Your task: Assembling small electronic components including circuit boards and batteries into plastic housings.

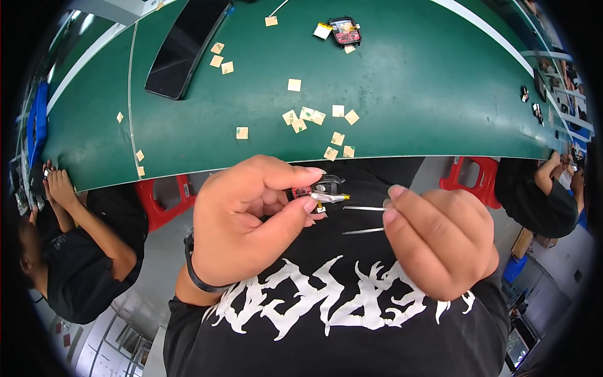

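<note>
My left hand (242, 217) is closed in front of my chest, just off the table's near edge. Thumb and fingers pinch a small black watch-like case (333, 183) with a red circuit board showing. A small silver battery (326, 197) with a yellow end sticks out beside the thumb, seemingly with the case. My right hand (443, 235) grips metal tweezers (365, 208) between thumb and fingers. The tweezer tips are spread apart and point left at the case, a short gap from the battery. Part of the case is hidden by my left fingers.
Many small beige square stickers (294, 85) are scattered over the green table (408, 94). Another opened black case (345, 31) lies at the back beside a loose battery (322, 31). A black slab-shaped device (188, 47) lies back left. Co-workers sit left and right, near red stools (482, 179).
</note>
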{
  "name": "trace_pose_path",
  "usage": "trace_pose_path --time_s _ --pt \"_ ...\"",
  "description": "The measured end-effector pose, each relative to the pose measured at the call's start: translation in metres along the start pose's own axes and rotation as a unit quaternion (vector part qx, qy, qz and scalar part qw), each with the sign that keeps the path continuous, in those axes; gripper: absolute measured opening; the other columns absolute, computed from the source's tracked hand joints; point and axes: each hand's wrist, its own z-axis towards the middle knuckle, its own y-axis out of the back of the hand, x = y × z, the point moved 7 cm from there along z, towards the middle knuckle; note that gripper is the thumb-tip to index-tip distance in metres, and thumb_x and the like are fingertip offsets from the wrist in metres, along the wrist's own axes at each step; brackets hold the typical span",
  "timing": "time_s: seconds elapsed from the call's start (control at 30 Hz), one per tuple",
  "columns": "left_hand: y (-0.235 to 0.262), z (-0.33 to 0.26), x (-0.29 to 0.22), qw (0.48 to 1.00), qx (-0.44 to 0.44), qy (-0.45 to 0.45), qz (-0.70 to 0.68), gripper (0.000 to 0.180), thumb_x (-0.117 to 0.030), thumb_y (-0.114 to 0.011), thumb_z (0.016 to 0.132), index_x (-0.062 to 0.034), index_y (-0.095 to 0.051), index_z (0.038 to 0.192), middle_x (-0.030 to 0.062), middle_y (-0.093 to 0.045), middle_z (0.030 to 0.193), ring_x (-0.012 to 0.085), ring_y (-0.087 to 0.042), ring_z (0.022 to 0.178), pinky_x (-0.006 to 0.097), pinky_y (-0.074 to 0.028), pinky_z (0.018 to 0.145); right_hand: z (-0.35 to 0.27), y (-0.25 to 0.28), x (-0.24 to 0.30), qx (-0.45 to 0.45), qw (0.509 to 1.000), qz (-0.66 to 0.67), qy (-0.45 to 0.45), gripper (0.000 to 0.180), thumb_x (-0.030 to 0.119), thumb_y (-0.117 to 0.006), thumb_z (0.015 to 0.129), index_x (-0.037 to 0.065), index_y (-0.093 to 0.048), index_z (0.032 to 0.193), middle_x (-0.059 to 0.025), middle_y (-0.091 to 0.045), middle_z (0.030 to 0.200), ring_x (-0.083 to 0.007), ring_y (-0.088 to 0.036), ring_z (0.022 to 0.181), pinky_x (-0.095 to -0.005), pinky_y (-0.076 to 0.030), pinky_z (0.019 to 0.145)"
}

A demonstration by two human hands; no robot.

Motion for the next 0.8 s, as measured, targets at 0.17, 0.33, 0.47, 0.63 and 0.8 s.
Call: trace_pose_path --time_s 0.17,0.33,0.47,0.63,0.8 --pt "-0.001 0.004 -0.001 0.999 -0.031 -0.011 -0.027 0.027 0.015 -0.060 0.090 0.0100 -0.060 0.117 0.0165 -0.064 0.105 0.0187 -0.071 0.090 0.032 -0.066 0.077 -0.005 -0.012 -0.008 0.002 0.998 0.046 -0.033 0.031 0.006 -0.071 0.060 -0.002 -0.068 0.090 -0.0139 -0.069 0.087 -0.0195 -0.061 0.062 -0.0290 -0.047 0.050" --pt "-0.003 0.007 -0.002 0.999 -0.035 -0.014 -0.027 0.027 0.010 -0.057 0.095 0.0107 -0.058 0.122 0.0187 -0.062 0.115 0.0201 -0.071 0.094 0.030 -0.065 0.078 -0.003 -0.023 -0.013 0.012 0.994 0.041 -0.099 0.031 0.007 -0.071 0.060 -0.002 -0.067 0.089 -0.0115 -0.065 0.083 -0.0214 -0.060 0.063 -0.0292 -0.048 0.053" --pt "-0.004 0.007 -0.008 0.998 -0.005 -0.054 0.020 0.027 0.008 -0.054 0.097 0.0108 -0.057 0.124 0.0206 -0.061 0.119 0.0224 -0.071 0.096 0.030 -0.065 0.079 0.003 -0.023 -0.014 0.011 0.995 0.022 -0.099 0.032 0.007 -0.070 0.060 -0.002 -0.067 0.090 -0.0107 -0.065 0.082 -0.0213 -0.059 0.061 -0.0290 -0.046 0.051" --pt "0.002 0.008 -0.005 0.998 0.010 -0.068 0.001 0.029 0.008 -0.054 0.097 0.0100 -0.054 0.126 0.0209 -0.061 0.120 0.0256 -0.072 0.099 0.032 -0.065 0.080 0.007 -0.020 -0.019 0.047 0.990 0.074 -0.110 0.032 0.003 -0.074 0.064 -0.001 -0.069 0.095 -0.0111 -0.066 0.088 -0.0218 -0.060 0.067 -0.0287 -0.045 0.055" --pt "0.007 0.006 -0.002 0.999 -0.015 -0.036 -0.035 0.030 0.008 -0.053 0.096 0.0092 -0.053 0.126 0.0217 -0.060 0.121 0.0288 -0.073 0.099 0.032 -0.066 0.079 -0.001 -0.022 -0.037 0.071 0.933 0.256 -0.242 0.031 -0.002 -0.075 0.080 0.000 -0.071 0.110 -0.0124 -0.069 0.093 -0.0232 -0.063 0.074 -0.0307 -0.050 0.063"
